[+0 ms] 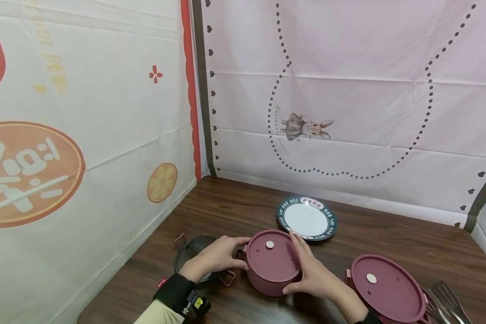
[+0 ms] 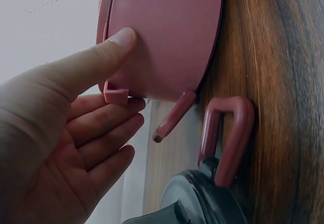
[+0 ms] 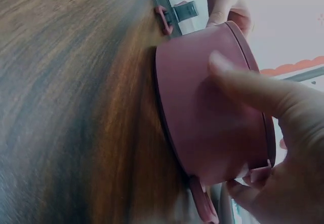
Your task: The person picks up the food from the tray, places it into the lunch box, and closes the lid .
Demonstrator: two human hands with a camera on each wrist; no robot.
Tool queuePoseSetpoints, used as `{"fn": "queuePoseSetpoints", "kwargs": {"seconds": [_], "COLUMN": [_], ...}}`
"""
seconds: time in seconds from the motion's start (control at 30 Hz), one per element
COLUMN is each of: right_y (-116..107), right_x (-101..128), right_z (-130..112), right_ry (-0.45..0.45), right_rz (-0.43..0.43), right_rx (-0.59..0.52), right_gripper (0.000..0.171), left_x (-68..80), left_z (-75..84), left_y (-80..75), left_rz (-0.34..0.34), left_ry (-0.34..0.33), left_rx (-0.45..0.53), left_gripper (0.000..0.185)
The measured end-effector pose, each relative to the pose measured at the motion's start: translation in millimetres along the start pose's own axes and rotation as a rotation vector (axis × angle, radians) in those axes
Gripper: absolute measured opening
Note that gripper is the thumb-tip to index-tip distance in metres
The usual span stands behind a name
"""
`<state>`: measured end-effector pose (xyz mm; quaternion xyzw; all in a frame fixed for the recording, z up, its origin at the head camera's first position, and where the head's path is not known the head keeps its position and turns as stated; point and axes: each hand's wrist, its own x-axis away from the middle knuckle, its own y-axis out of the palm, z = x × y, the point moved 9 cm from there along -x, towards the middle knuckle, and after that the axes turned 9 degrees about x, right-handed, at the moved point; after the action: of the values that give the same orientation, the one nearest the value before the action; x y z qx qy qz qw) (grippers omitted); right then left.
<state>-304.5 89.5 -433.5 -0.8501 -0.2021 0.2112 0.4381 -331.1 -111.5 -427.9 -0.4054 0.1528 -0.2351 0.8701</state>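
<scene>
Printed cloth walls back a dark wood counter (image 1: 389, 243) where both hands grip one lidded pink pot.

Left hand (image 1: 216, 257) and right hand (image 1: 313, 274) clasp opposite sides of the near pink pot (image 1: 272, 265), thumbs on its wall and fingers curled at the side tabs, so the step in hand looks like steadying or unlatching it. A dark lid (image 1: 194, 254) with pink clips lies touching on its left, a plate (image 1: 307, 219) just beyond, a second pink pot (image 1: 386, 288) and utensils (image 1: 445, 299) to the right. Next likely needs an even two-handed lift, keeping the lid level and clear of the plate.
</scene>
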Motion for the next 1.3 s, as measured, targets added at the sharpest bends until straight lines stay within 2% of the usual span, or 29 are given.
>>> {"fn": "queuePoseSetpoints", "kwargs": {"seconds": [0.2,0.33,0.43,0.57,0.73,0.83,1.13,1.3], "right_y": [-10.8,-26.8,-46.9,-78.4,-112.8,-128.8,-160.6,-167.7], "right_x": [4.7,8.3,12.5,22.0,37.2,49.5,98.9,123.3], "right_z": [3.5,1.0,-4.0,-9.4,-4.4,3.1,34.1,54.8], "right_ry": [0.001,0.001,0.001,0.016,0.045,0.035,0.019,0.021], "right_rz": [0.090,0.145,0.176,0.185,0.157,0.151,0.176,0.183], "right_rx": [0.045,0.072,0.081,0.085,0.089,0.075,0.118,0.101], "right_gripper": [0.137,0.137,0.137,0.138,0.138,0.137,0.136,0.137], "left_x": [-2.8,-7.6,-12.8,-25.0,-46.3,-59.8,-92.6,-105.7], "left_z": [5.6,13.8,30.0,60.1,95.0,112.1,156.4,173.6], "left_y": [0.5,-6.5,-17.6,-29.2,-29.7,-19.9,27.9,53.7], "left_rz": [0.013,0.034,0.057,0.085,0.090,0.073,0.049,0.013], "left_ry": [0.018,0.032,0.064,0.140,0.208,0.227,0.321,0.308], "left_rx": [0.031,0.082,0.094,0.062,0.006,-0.014,-0.055,-0.069], "left_gripper": [0.068,0.069,0.068,0.067,0.068,0.068,0.063,0.064]}}
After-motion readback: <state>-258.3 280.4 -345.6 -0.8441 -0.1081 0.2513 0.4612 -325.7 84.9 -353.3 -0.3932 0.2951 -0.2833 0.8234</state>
